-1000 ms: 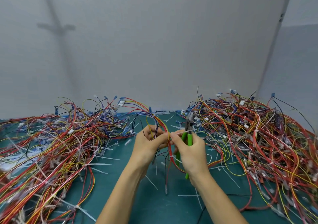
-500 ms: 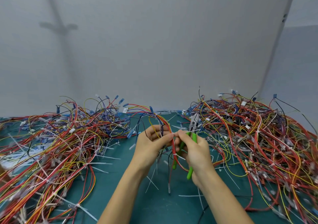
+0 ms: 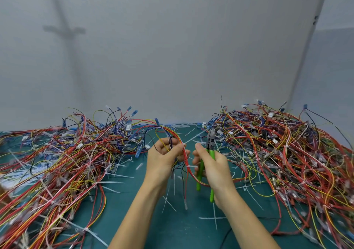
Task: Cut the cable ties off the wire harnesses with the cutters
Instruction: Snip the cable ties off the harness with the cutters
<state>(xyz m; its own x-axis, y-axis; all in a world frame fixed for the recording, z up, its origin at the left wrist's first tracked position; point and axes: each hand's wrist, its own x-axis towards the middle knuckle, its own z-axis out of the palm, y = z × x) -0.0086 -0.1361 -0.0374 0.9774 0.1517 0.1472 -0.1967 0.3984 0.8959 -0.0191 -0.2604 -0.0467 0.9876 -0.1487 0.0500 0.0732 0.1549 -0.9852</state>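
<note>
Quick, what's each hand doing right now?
Left hand: closed, gripping the wire harness.
Right hand: closed, gripping the green cutters.

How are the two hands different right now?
The left hand pinches a bunch of coloured wires; the right hand grips the green-handled cutters. The left hand's wires droop downward, while the right hand's cutters point up, clear of them. Both hands are close together over the green table.
</note>
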